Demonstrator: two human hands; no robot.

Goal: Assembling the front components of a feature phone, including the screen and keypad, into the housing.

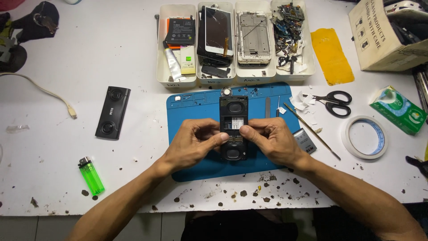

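Both hands, left hand [194, 142] and right hand [272, 140], pinch the black speaker case [233, 127] between them, its long axis pointing away from the person over the blue mat [196, 107].

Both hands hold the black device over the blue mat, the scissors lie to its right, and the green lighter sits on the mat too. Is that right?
Not quite. The head view shows the green lighter on the bare white table, left of the blue mat. The rest holds: left hand and right hand hold the black device, scissors to the right.

Scuffed white table [67, 178] (brown-flecked); evenly lit.
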